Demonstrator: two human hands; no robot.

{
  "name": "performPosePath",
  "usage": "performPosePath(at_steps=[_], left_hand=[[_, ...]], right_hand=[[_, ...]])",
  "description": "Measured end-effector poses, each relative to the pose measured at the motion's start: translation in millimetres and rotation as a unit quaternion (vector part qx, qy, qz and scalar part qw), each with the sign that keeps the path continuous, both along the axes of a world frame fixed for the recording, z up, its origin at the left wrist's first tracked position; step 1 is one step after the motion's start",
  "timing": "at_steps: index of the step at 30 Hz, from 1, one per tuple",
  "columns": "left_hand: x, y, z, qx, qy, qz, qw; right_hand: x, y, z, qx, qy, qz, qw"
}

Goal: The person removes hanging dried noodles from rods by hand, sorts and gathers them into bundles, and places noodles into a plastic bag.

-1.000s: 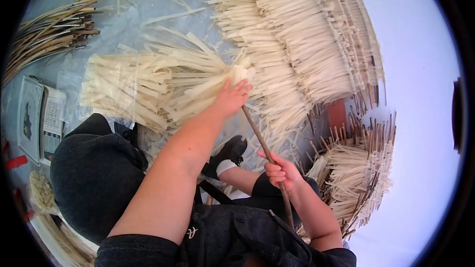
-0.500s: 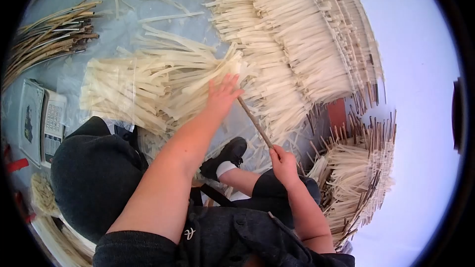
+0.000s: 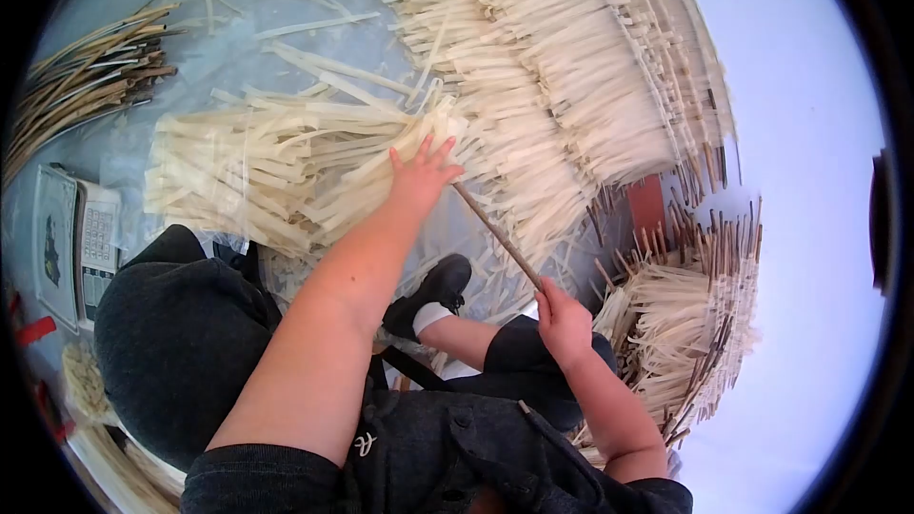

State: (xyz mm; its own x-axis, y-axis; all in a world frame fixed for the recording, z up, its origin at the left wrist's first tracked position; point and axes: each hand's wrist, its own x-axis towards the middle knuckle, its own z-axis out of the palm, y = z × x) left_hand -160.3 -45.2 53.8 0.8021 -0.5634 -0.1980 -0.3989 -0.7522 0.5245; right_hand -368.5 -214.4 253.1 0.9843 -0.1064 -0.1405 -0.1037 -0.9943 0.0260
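Note:
Spread fingers of my left hand [image 3: 422,171] lie on the gathered end of a bundle of pale flat strips [image 3: 357,157]. The upper end of a thin brown stick [image 3: 497,231] meets the bundle just beside those fingers; its very tip is hidden. Lower right, my right hand [image 3: 564,321] is closed around the stick's lower part. The strips fan out leftward from my left hand, partly under clear plastic. Right of the bundle lie overlapping rows of similar pale strips [image 3: 590,76] on sticks.
A bundle of brown sticks [image 3: 100,76] lies upper left. A scale [image 3: 81,238] stands at the left, near a dark cap-like form [image 3: 181,352]. More strips on sticks [image 3: 681,324] are stacked lower right. A black shoe [image 3: 433,295] shows below the strips.
My right hand has slid up the stick and then moved slightly right and down with it. My left hand has moved left along the strips, its fingers now more widely spread.

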Motion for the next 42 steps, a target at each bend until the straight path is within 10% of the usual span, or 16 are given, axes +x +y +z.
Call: performPosePath(at_steps=[5, 7, 9, 12, 16, 20, 27, 32, 35, 42], left_hand=[[1.9, 3.5, 9.8, -0.003, 0.036, 0.006, 0.999], [0.1, 8.8, 8.1, 0.029, 0.011, -0.008, 0.999], [-0.4, 13.1, 2.7, 0.014, 0.01, -0.024, 1.0], [-5.5, 13.1, 4.3, -0.004, 0.013, -0.033, 0.999], [-2.4, 2.7, 2.7, 0.005, 0.023, 0.038, 0.999], [12.4, 2.4, 13.0, -0.003, 0.087, 0.034, 0.996], [-1.9, 0.4, 2.9, 0.018, 0.081, 0.025, 0.996], [-3.2, 4.9, -1.2, 0.003, 0.032, 0.04, 0.999], [-5.7, 8.9, 1.0, -0.033, 0.013, 0.051, 0.998], [-2.2, 6.5, -19.2, -0.036, 0.07, 0.014, 0.997]], right_hand=[[-0.2, -3.1, 4.9, 0.185, 0.082, -0.116, 0.972], [13.9, -3.8, 24.8, 0.483, 0.274, -0.434, 0.71], [4.6, -7.0, 28.6, 0.602, 0.306, -0.502, 0.541], [-7.1, -15.8, 31.9, 0.561, 0.308, -0.482, 0.599], [-17.1, -26.7, 43.7, 0.099, 0.09, -0.044, 0.99], [-5.8, -10.1, 80.5, -0.142, 0.071, 0.044, 0.986], [-11.1, -19.8, 93.1, 0.103, 0.073, -0.031, 0.991], [10.9, -20.7, 114.9, 0.417, 0.275, -0.454, 0.738], [-2.9, -36.8, 112.9, 0.463, 0.3, -0.473, 0.687], [8.9, -16.4, 47.8, 0.122, 0.173, -0.119, 0.97]])
